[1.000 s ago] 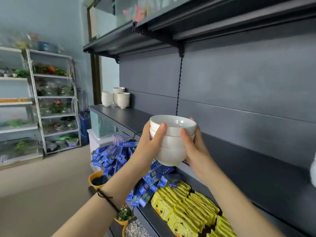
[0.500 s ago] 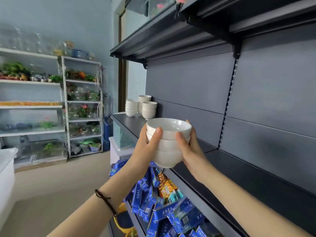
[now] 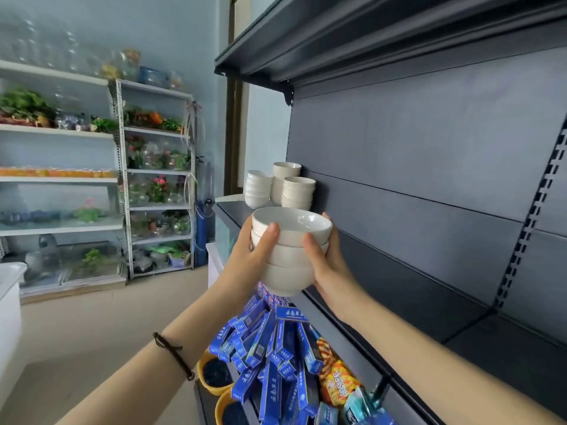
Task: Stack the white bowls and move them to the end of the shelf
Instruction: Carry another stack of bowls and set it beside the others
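Since the earlier frames the stack [image 3: 290, 256] has travelled along the shelf [image 3: 429, 317] toward its far end, and the white piles [image 3: 279, 187] waiting there now loom much larger and closer behind it. In the head view, the stack looks like three nested white bowls, upright and held in the air just off the shelf's front edge, above the blue boxes [image 3: 276, 348] on the tier below. The left hand [image 3: 250, 266] cups its left side, thumb hooked against the top rim and fingers hidden behind. The right hand [image 3: 329, 268] wraps the right side the same way, thumb pressed on the upper bowls. Both hands are curled firmly around the bowls, and nothing else is in them. As for progress, the stacking of this batch appears done, and the carry seems well along. Three piles already stand at the end of the shelf, close together. What is left, by my reading, is the last stretch of the carry and setting this stack down beside those piles. Whether more loose bowls remain elsewhere cannot be told from here.
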`<action>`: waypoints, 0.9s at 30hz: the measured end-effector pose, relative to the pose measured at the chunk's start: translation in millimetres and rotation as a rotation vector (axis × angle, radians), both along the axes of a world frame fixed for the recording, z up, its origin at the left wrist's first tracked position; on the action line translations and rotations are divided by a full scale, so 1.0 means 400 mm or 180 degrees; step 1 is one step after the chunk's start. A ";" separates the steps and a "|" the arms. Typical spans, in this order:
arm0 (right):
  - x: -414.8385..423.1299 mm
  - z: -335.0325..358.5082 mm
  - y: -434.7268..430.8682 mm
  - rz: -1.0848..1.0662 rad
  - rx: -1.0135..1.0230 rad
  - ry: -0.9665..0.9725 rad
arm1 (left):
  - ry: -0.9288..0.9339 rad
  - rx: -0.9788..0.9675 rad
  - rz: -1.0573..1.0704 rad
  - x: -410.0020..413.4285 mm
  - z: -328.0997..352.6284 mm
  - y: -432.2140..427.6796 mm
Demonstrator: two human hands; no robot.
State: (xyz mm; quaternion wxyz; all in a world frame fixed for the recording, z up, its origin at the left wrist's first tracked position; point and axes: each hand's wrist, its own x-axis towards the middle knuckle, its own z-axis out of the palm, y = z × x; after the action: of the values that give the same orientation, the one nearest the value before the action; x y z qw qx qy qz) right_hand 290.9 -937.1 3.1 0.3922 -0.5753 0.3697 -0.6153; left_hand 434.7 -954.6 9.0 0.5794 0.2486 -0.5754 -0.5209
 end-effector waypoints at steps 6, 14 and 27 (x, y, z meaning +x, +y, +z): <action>0.088 -0.028 -0.266 -0.0189 0.0084 0.0127 | -0.0177 -0.0004 -0.0275 0.092 -0.024 -0.300; 0.097 -0.067 -0.513 -0.0707 0.0158 0.0115 | -0.0378 -0.0069 -0.0792 0.089 -0.067 -0.620; -0.098 -0.096 -0.782 -0.1311 0.0395 0.0371 | -0.0672 -0.0248 -0.1632 -0.121 -0.130 -0.996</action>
State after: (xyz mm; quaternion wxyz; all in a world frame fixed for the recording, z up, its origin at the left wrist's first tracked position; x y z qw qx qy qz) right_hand 251.7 -1249.8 -35.2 0.2709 -0.4970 0.5386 -0.6242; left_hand 386.3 -1353.1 -43.0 0.3747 0.1252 -0.6963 -0.5992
